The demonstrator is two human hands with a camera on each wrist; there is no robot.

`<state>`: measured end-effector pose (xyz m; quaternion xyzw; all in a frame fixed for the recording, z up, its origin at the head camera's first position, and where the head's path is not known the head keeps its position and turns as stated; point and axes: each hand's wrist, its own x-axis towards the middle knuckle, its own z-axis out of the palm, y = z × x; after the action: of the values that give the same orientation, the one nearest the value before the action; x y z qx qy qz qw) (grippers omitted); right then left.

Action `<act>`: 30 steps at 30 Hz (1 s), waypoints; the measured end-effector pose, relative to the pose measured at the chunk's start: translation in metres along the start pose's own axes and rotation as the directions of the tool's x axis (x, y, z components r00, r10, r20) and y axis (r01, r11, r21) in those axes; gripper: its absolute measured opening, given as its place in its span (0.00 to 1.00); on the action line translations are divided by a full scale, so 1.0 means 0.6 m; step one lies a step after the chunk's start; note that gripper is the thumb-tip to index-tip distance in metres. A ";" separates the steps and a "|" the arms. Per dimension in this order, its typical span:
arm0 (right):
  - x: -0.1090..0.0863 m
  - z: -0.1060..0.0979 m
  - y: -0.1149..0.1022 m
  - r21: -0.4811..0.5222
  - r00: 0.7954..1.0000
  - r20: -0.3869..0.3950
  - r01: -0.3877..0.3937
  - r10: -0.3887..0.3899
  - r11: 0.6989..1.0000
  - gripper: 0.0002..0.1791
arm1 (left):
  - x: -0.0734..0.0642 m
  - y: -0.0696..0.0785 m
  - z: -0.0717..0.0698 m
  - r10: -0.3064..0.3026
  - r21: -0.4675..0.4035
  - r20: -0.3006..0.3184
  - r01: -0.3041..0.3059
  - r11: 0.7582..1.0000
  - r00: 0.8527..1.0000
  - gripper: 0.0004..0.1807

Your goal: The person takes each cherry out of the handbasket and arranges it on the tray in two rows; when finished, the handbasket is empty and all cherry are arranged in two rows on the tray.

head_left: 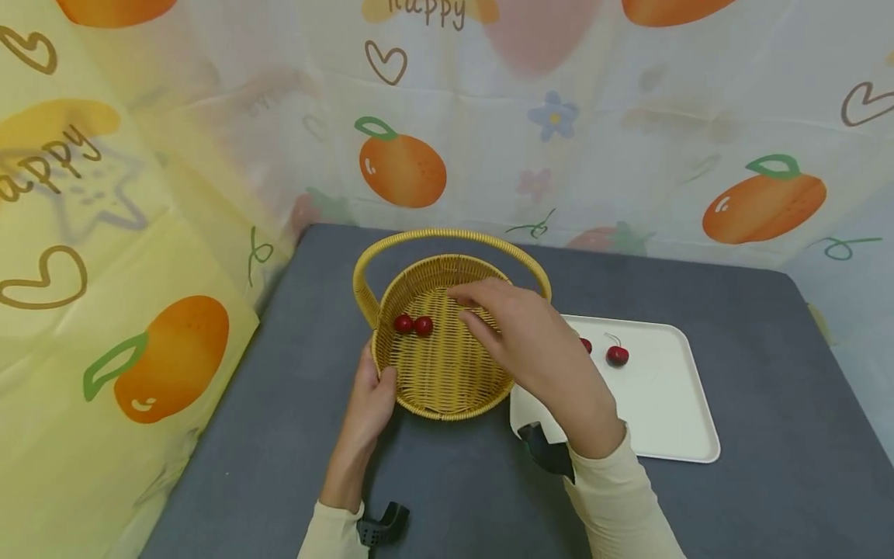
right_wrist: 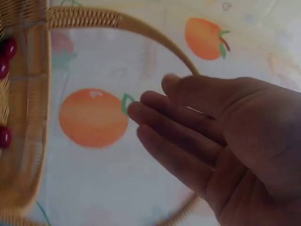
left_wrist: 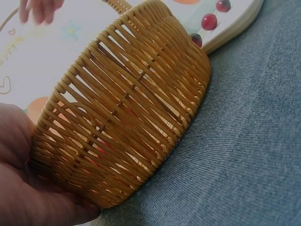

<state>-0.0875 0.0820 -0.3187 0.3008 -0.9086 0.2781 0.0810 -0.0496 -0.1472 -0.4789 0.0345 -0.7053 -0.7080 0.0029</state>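
A yellow woven basket (head_left: 447,380) with an arched handle stands in the middle of the table. My left hand (head_left: 370,400) grips its left side, thumb over the rim and fingers around the outer wall. Over the basket's right part hovers my right hand (head_left: 534,345); in the right wrist view its fingers (right_wrist: 176,155) are relaxed, with nothing in them. Two dark red cherries (head_left: 423,326) lie on the basket's left inside in the head view, while the right wrist view also shows a third cherry (right_wrist: 4,137), hidden from above by my hand.
To the right, partly beneath my right forearm, is a white tray (head_left: 673,423). It carries several cherries, among them a stemmed cherry (head_left: 618,355). The grey table (head_left: 279,466) meets a fruit-printed cloth (head_left: 482,155) at the back and left.
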 end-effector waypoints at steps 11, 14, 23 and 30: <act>0.138 0.048 0.019 -0.116 0.984 0.178 0.004 0.016 0.993 0.19 | 0.004 0.002 0.000 0.004 0.010 -0.004 -0.004 1.000 1.000 0.37; 0.159 0.064 0.036 -0.132 0.968 0.243 -0.028 0.060 0.991 0.20 | 0.004 0.002 0.001 -0.012 0.011 -0.010 0.012 1.000 1.000 0.37; 0.191 0.126 0.082 -0.189 0.906 0.363 -0.157 0.218 0.969 0.20 | 0.004 0.003 -0.001 -0.030 0.004 -0.038 0.030 1.000 0.999 0.37; 0.182 0.153 0.112 -0.258 0.897 0.382 -0.127 0.222 0.958 0.14 | 0.001 0.001 -0.002 -0.012 -0.007 -0.020 0.012 1.000 1.000 0.38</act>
<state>-0.2136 0.0210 -0.3911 0.2574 -0.9546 0.1102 -0.1016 -0.0504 -0.1484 -0.4781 0.0459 -0.7028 -0.7099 0.0059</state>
